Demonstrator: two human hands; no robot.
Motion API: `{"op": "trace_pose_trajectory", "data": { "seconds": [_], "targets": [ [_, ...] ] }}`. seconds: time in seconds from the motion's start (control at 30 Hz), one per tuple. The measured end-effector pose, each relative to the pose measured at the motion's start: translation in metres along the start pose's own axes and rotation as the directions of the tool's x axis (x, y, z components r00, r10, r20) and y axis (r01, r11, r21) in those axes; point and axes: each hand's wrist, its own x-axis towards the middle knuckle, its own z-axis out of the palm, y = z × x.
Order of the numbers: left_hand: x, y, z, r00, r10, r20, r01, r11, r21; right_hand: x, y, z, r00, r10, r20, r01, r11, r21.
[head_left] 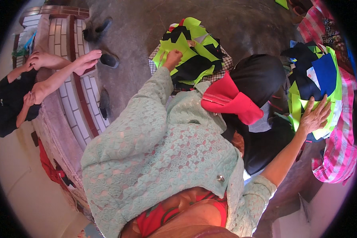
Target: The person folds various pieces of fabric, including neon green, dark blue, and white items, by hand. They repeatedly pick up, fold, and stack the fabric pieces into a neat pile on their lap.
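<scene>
My left hand [173, 59] is closed at the near left side of a pile of lime-green cloth pieces [205, 51] mixed with black ones. Lime-green cloth lies around its fingers, but what they hold, if anything, is hidden. At the right, my right hand [315, 116] rests flat with its fingers spread on a second heap of lime-green cloth [334, 85]. Its fingertips touch the edge of a dark blue cloth piece [326, 73] on that heap. A folded red cloth piece [232, 99] with a pale seam lies across my black-clad leg, between the two hands.
A checked cloth [227, 59] lies under the left pile. Pink plaid cloth [339, 139] hangs beyond the right heap. A person with bare feet [87, 61] sits on a brick-patterned ledge [73, 107] at the left. Dark shoes [109, 60] stand on the grey floor [135, 27].
</scene>
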Motion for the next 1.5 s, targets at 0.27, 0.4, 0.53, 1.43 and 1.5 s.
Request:
{"op": "trace_pose_trajectory", "data": {
  "seconds": [0.27, 0.4, 0.53, 1.43, 1.5],
  "targets": [
    [0.006, -0.039, 0.013, 0.939, 0.335, 0.075, -0.322, 0.785, 0.529, 0.002, -0.002, 0.0, 0.999, -0.023, -0.027, 0.023, 1.0, -0.008],
    [0.01, -0.031, 0.026, 0.866, 0.458, 0.2, -0.477, 0.64, 0.602, 0.002, -0.001, 0.001, 0.999, -0.034, -0.024, 0.034, 0.999, -0.018],
    [0.004, -0.02, 0.043, 0.85, 0.47, 0.238, -0.499, 0.574, 0.649, 0.002, -0.001, 0.001, 0.999, -0.034, -0.01, 0.033, 0.999, -0.028],
    [0.029, -0.017, 0.056, 0.816, 0.465, 0.344, -0.51, 0.299, 0.806, 0.009, -0.01, -0.007, 0.996, -0.084, 0.0, 0.084, 0.996, 0.007],
    [0.024, -0.015, 0.049, 0.765, 0.551, 0.332, -0.575, 0.354, 0.737, 0.009, -0.01, -0.008, 0.997, -0.076, 0.0, 0.076, 0.997, 0.007]
  ]
}}
